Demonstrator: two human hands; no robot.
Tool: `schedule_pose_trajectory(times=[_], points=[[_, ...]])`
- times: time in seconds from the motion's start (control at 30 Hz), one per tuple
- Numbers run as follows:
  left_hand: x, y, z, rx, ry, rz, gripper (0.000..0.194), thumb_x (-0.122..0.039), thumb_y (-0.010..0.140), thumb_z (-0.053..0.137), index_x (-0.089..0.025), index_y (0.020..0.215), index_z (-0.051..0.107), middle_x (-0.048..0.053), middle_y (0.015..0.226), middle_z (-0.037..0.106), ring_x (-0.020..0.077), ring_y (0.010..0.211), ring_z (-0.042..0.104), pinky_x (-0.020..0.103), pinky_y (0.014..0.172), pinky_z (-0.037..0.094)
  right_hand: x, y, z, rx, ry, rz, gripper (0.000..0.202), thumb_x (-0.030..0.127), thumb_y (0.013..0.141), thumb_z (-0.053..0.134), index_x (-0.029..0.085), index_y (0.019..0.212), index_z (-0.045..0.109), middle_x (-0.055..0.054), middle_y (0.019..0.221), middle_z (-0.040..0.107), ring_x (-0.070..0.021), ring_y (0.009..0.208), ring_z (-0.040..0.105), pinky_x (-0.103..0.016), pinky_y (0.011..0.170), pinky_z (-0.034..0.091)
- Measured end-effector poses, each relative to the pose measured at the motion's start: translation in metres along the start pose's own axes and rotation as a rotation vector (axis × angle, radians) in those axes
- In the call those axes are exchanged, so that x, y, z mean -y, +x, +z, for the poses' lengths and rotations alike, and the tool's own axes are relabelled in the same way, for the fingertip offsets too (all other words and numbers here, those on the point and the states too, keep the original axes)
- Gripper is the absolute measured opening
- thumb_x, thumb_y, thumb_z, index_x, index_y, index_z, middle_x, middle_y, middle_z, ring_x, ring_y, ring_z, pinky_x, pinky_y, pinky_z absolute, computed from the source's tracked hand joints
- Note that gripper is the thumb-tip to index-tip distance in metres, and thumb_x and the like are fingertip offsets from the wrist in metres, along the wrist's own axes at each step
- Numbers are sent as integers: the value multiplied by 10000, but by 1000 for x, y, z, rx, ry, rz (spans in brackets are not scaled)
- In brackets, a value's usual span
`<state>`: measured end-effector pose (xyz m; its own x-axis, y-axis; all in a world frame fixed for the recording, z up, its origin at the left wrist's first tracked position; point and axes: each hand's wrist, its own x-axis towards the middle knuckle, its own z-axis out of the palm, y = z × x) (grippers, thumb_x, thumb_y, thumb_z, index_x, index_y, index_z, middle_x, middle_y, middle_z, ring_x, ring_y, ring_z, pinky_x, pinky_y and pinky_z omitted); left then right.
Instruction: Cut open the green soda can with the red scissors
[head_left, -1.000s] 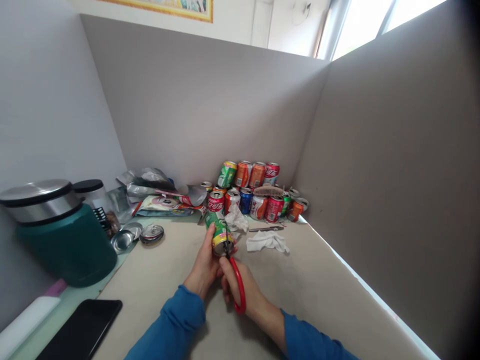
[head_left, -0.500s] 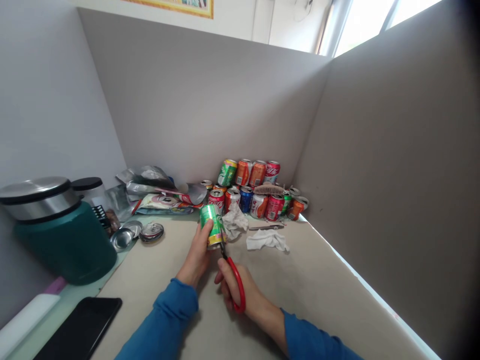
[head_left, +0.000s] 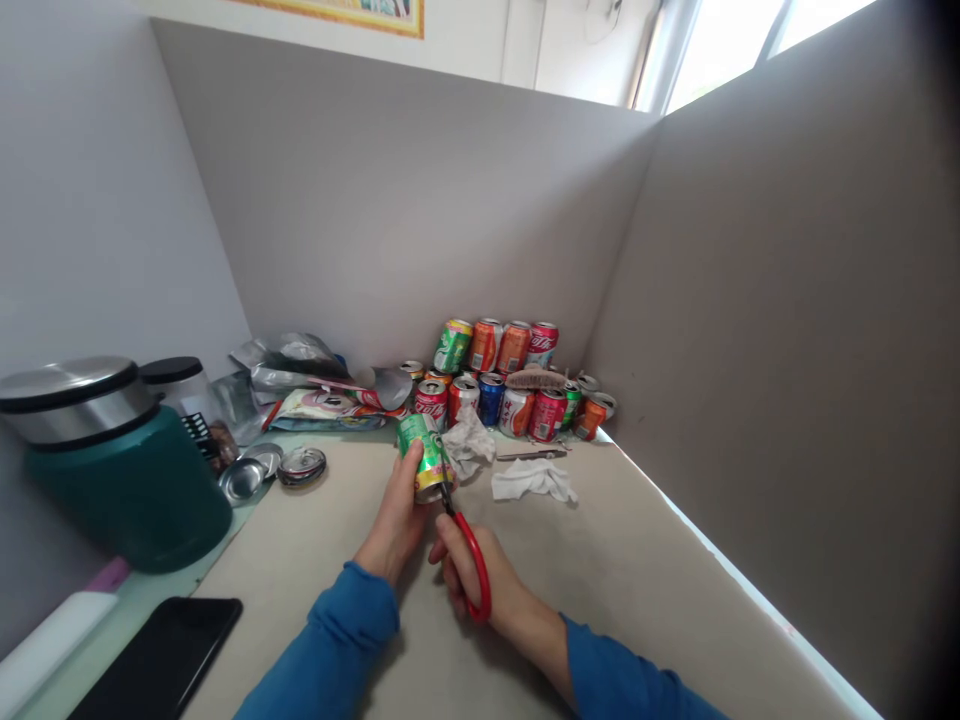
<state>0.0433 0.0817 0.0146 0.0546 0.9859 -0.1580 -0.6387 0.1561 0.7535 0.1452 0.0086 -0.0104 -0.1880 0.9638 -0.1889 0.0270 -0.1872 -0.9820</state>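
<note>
- From where I stand, the green-and-yellow can [head_left: 421, 466] is tilted above the near part of the table [head_left: 600, 590], just in front of the crumpled tissue [head_left: 470, 445].
- The left hand [head_left: 397, 515] is wrapped around that can.
- The right hand [head_left: 491, 572], just to the can's near right, grips the red-handled scissors [head_left: 478, 565]; their blades lie against the can's right side. Whether they bite metal, I can't tell.
- Behind the can, more drink cans [head_left: 501, 347] stand stacked in rows.
- Right of it lies a white tissue [head_left: 534, 482].
- Well left of it sit the can tops [head_left: 301, 466] and a teal container [head_left: 131, 500].
</note>
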Motion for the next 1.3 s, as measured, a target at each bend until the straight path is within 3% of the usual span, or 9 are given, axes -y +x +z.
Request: schedule_pose_trajectory(times=[0.17,0.43,0.67,0.97,1.3], points=[[1,-6,9,-53,-39,-73,313,-470,878,610,-158,909,609,34,700,663,153,568,646,254,564,527,2,2,0,-7,3,-21,730,918,688,426,196,724,530,84,406,419,-87,282,388,-212,298,296],[5,-11,18,-98,-33,-271,464,-618,863,543,-168,765,596,38,594,638,172,491,622,242,380,425,-3,9,-4,-13,3,-33,740,933,687,386,203,721,504,78,427,434,-99,285,419,-218,288,334],[7,-10,18,-90,-50,-313,497,-629,864,526,-150,772,619,60,593,655,181,515,640,266,465,505,-8,14,-7,-8,-18,-33,756,912,739,334,181,720,526,51,451,478,-104,300,465,-208,295,354],[4,-8,19,-120,-34,-310,474,-623,862,529,-172,727,588,34,520,612,157,391,554,257,354,417,-17,18,-14,88,-85,-67,700,836,834,332,173,779,548,34,507,516,-107,359,483,-221,365,370],[7,-5,11,-60,51,-314,488,-647,827,557,-168,744,597,54,557,639,175,414,579,259,344,380,-5,14,-27,229,-134,-77,722,861,790,385,166,804,583,18,566,564,-94,436,507,-204,436,382]])
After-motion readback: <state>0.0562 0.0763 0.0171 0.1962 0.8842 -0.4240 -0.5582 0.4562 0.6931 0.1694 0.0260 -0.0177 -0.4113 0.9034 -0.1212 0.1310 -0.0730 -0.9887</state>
